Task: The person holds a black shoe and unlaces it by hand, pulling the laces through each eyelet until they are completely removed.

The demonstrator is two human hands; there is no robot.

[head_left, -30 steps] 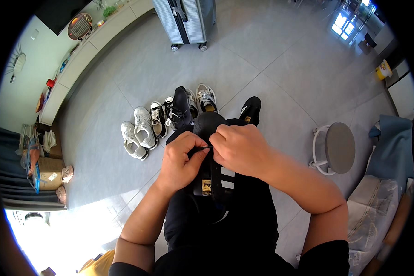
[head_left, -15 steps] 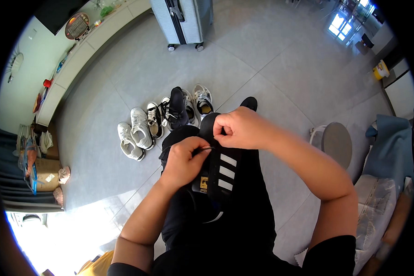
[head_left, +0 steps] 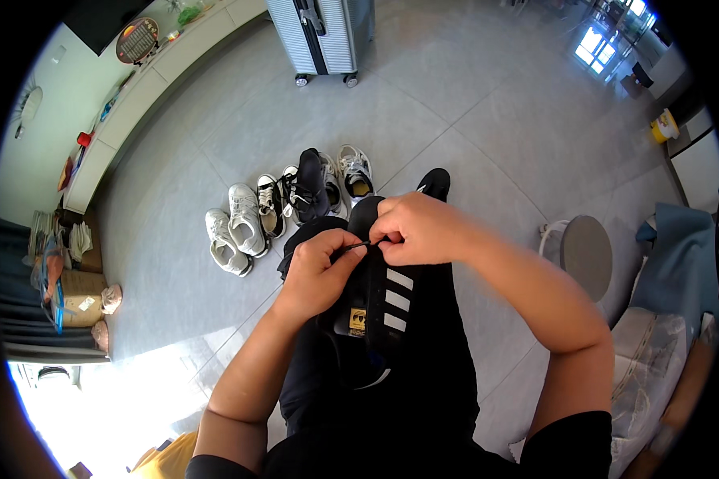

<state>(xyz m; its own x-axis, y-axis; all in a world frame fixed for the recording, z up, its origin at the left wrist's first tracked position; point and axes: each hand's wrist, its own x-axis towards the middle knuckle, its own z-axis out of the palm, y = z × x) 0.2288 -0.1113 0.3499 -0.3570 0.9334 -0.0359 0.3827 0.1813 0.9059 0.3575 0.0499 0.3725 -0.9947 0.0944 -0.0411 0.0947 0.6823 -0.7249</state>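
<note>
A black sneaker (head_left: pixel 385 315) with three white side stripes and a gold label on its tongue rests on my black-trousered lap, its toe pointing away from me. Between finger and thumb, my left hand (head_left: pixel 318 270) pinches a black shoelace (head_left: pixel 358 245) over the shoe's eyelet rows. At the lace's other side my right hand (head_left: pixel 423 230) is closed in a pinch on it, just above the front of the stripes. Both hands nearly meet above the sneaker. The fingers hide the lower eyelets and the end of the lace.
Beyond my lap, a row of shoes stands on the grey tiles: white sneakers (head_left: pixel 246 217), black-and-white canvas shoes (head_left: pixel 270 209), a black shoe (head_left: pixel 310 188) and a grey-white sneaker (head_left: pixel 356 172). A silver suitcase (head_left: pixel 327 44) is farther off. To the right stands a round grey stool (head_left: pixel 586 255).
My right hand has come down slightly, and its fingers now meet the lace beside my left hand. My left hand has risen a little toward it. The sneaker stays on my lap.
</note>
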